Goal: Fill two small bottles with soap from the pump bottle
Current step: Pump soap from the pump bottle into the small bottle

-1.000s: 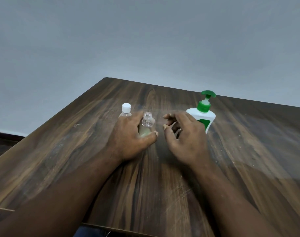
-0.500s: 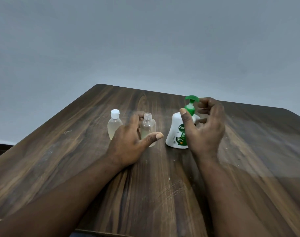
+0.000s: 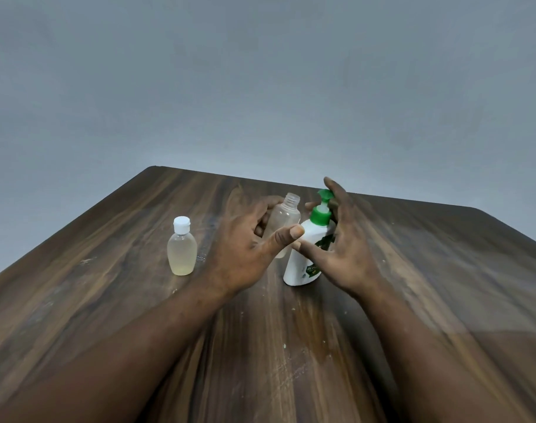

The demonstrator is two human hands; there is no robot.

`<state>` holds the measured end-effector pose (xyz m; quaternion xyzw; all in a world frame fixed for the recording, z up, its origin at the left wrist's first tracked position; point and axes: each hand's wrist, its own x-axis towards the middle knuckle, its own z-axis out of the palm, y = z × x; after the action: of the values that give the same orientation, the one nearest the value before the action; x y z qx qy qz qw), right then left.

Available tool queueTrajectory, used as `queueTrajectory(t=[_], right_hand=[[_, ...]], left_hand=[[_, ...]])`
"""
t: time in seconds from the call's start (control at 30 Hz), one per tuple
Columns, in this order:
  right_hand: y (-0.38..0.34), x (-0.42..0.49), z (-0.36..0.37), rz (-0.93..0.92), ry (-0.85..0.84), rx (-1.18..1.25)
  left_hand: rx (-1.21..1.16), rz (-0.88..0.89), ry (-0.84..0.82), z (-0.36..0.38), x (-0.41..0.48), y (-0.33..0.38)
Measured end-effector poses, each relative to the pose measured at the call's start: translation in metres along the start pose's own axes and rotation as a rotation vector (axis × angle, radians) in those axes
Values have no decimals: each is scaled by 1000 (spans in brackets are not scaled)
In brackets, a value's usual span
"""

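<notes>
Uncapped small bottle (image 3: 283, 221) raised to the pump spout, second fill about to begin.
Half a second ago it stood on the wooden table (image 3: 107, 300). Now the left hand (image 3: 245, 248) pinches it between thumb and fingers, lifted and tipped so its open neck sits just beside the green pump head (image 3: 325, 195). The pump bottle (image 3: 306, 257) has been drawn in beside it. The right hand (image 3: 343, 245), which had clutched the pump neck, has loosened: fingers spread nearly straight behind the pump, thumb laid against the white body. The capped small bottle (image 3: 182, 251), standing apart to the left, already holds pale liquid, so probably only this one remains.
</notes>
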<state>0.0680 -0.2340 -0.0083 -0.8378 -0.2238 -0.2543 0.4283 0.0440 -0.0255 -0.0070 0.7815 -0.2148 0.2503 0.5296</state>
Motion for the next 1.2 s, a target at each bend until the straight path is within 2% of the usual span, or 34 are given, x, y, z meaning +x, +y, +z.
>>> queueTrajectory(t=[0.1,0.37,0.57,0.73,0.93,1.2], right_hand=[[4,4,1,-3,36,-40],[-4,5,18,-41,105,-73],[2,-5,24,-32,165,11],[6,-7,23,-35,141,57],[9,-5,21,-45,97,70],[8,-5,19,-68,99,61]], left_hand=[[-45,-31,-19,-1,-2,-4],[63,-71,-28,-14,2,-13],[-82,-175,60,-8,-3,-15],[-77,-131,82,-4,-5,-19],[-184,-127,55,-9,-3,-19],[-142,-106,51,-11,-1,-18]])
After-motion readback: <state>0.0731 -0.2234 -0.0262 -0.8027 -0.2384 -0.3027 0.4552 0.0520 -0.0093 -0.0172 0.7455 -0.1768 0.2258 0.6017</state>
